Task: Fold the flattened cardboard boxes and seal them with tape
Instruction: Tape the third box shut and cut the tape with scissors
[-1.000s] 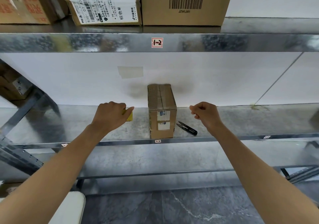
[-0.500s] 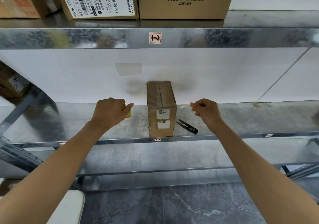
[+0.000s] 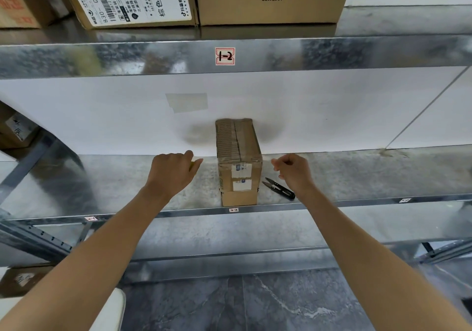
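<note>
At the bottom of the frame a dark marbled floor (image 3: pixel 255 305) is showing, and a white rounded object (image 3: pixel 112 310) is sitting in the lower left corner. Two bare forearms are reaching up from the lower corners over the front edge of a metal shelf (image 3: pixel 357 175).

The left hand (image 3: pixel 171 175), left of centre, is hovering palm down with its fingers curled round a small yellow object (image 3: pixel 192 166). Only a sliver of that object is peeking out by the thumb. The right hand (image 3: pixel 293 172), right of centre, is curling into a loose fist with thumb and forefinger pressed together; whether anything thin is lying between them cannot be told.

Between the hands, at the centre of the frame, a folded, taped cardboard box (image 3: pixel 238 162) is standing upright on the shelf, touching neither hand. Black snips (image 3: pixel 279 189) are lying just beside its right side.

Behind it, a pale patch of tape (image 3: pixel 187 102) is sticking to the white wall. Across the upper frame an upper shelf (image 3: pixel 102 57) is carrying a label (image 3: pixel 224 56) marked "1-2", and large cartons (image 3: pixel 270 9) are resting on top.
</note>
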